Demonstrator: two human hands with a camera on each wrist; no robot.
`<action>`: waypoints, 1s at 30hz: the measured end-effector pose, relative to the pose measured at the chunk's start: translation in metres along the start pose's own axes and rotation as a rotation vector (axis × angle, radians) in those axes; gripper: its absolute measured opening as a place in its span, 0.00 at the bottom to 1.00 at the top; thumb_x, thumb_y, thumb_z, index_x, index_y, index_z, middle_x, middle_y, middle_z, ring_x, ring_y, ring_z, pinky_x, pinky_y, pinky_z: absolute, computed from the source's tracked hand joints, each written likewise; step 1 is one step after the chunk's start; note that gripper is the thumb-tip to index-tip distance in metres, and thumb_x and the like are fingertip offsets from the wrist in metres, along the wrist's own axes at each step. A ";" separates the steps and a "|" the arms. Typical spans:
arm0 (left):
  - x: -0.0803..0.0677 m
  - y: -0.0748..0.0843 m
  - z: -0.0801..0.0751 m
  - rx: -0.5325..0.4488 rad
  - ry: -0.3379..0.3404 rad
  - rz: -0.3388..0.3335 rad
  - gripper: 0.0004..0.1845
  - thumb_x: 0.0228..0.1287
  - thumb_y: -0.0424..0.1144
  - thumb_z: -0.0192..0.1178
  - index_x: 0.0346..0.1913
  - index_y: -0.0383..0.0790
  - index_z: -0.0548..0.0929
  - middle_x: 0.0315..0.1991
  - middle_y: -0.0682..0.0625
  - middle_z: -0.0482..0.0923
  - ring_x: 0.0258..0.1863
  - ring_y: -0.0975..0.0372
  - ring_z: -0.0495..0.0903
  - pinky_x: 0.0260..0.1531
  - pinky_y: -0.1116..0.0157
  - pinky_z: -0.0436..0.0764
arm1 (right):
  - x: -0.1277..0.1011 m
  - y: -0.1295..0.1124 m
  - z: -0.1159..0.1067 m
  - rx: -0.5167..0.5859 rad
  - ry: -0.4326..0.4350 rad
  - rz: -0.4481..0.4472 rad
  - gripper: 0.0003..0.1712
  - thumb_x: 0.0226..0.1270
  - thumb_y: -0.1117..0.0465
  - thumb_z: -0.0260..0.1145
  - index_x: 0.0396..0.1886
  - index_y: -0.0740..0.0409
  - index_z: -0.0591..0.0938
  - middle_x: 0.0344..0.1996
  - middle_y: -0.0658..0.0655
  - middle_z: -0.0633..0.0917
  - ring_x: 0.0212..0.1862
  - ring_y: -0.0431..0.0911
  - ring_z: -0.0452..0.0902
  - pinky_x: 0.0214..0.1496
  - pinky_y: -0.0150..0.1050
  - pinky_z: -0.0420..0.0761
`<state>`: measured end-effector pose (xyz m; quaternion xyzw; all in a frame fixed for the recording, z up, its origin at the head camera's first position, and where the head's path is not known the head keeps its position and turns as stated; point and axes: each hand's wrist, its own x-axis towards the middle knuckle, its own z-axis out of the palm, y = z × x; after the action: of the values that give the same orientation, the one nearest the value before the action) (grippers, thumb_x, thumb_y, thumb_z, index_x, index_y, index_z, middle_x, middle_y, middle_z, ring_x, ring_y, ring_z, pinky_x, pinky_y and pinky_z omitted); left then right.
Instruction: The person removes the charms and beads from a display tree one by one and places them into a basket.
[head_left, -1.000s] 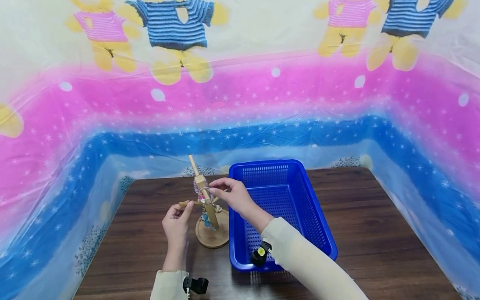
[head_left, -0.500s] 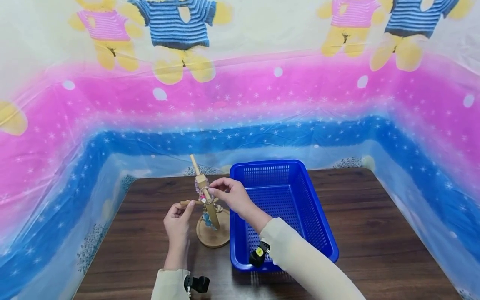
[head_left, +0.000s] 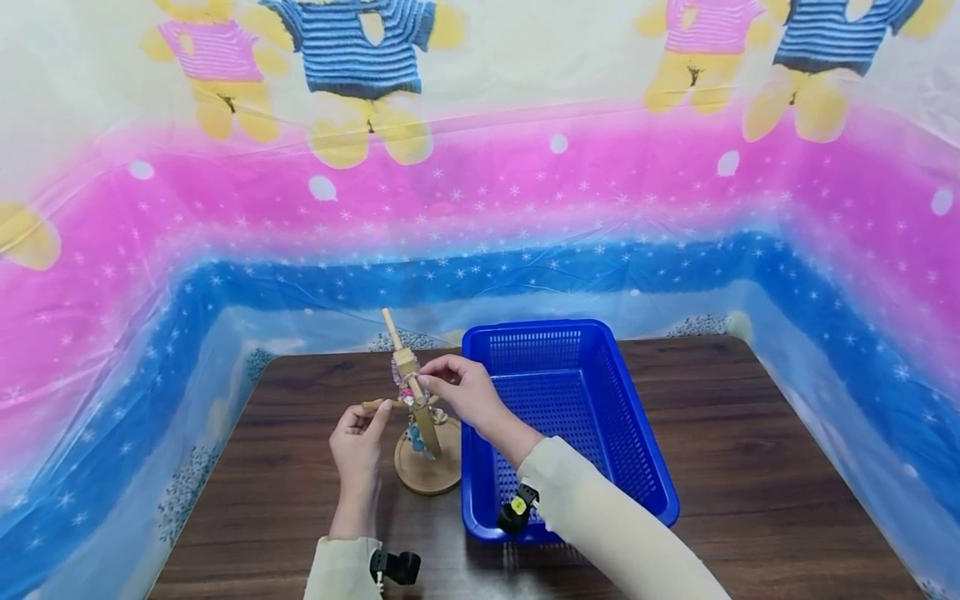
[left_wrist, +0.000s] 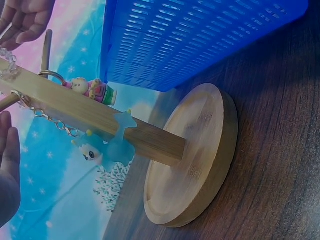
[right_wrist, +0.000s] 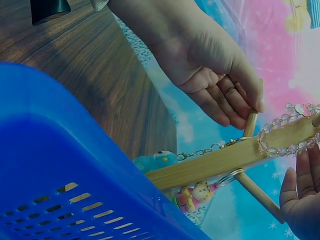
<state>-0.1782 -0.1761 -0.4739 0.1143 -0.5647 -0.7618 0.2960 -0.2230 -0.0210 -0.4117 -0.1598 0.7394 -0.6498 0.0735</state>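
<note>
Wooden stand [head_left: 420,421] on the table [head_left: 300,467], just left of the blue basket [head_left: 570,433]. Left hand [head_left: 358,442] pinches a side peg [head_left: 372,405], steadying the stand; right hand [head_left: 459,387] fingers grasp the bead bracelet [head_left: 405,385] looped round the post, charms hanging below.

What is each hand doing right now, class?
Left hand: pinches the stand's side peg.
Right hand: fingers at the bead bracelet on the stand; grip cannot be told.

blue basket [head_left: 600,392] | on dark wooden table [head_left: 750,467] | bear-print plastic sheet [head_left: 525,192] behind
</note>
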 end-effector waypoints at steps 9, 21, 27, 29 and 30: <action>0.000 0.001 0.001 0.016 -0.004 -0.006 0.17 0.62 0.20 0.64 0.25 0.48 0.81 0.25 0.66 0.85 0.28 0.76 0.82 0.34 0.82 0.82 | -0.003 -0.001 0.001 -0.027 0.008 -0.025 0.10 0.74 0.61 0.66 0.47 0.64 0.85 0.46 0.66 0.87 0.40 0.39 0.81 0.47 0.43 0.88; 0.000 0.000 -0.001 0.070 -0.018 -0.011 0.13 0.63 0.23 0.66 0.28 0.46 0.81 0.26 0.66 0.84 0.29 0.75 0.82 0.34 0.81 0.83 | -0.005 -0.001 0.002 -0.048 0.015 -0.011 0.11 0.75 0.60 0.65 0.47 0.63 0.85 0.45 0.66 0.87 0.41 0.54 0.83 0.36 0.29 0.82; 0.000 0.000 -0.001 0.069 -0.014 -0.009 0.13 0.63 0.23 0.65 0.28 0.46 0.81 0.26 0.66 0.84 0.29 0.75 0.82 0.34 0.81 0.83 | -0.007 -0.003 0.001 -0.039 0.000 -0.008 0.10 0.75 0.61 0.64 0.47 0.63 0.84 0.44 0.66 0.87 0.45 0.64 0.82 0.33 0.29 0.82; -0.001 0.000 -0.001 0.069 -0.013 -0.008 0.14 0.63 0.23 0.65 0.28 0.46 0.81 0.26 0.66 0.84 0.29 0.75 0.82 0.34 0.81 0.83 | -0.008 -0.004 0.001 -0.032 -0.005 -0.002 0.10 0.75 0.61 0.65 0.47 0.63 0.84 0.43 0.67 0.86 0.43 0.63 0.82 0.32 0.30 0.81; -0.001 0.000 -0.001 0.069 -0.012 -0.007 0.14 0.63 0.23 0.65 0.28 0.46 0.81 0.26 0.66 0.84 0.29 0.75 0.82 0.34 0.81 0.83 | -0.008 -0.005 0.001 -0.029 -0.008 -0.002 0.10 0.75 0.61 0.64 0.47 0.63 0.84 0.43 0.67 0.86 0.42 0.62 0.82 0.32 0.30 0.82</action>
<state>-0.1772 -0.1765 -0.4744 0.1220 -0.5920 -0.7436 0.2859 -0.2144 -0.0194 -0.4080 -0.1642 0.7483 -0.6385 0.0737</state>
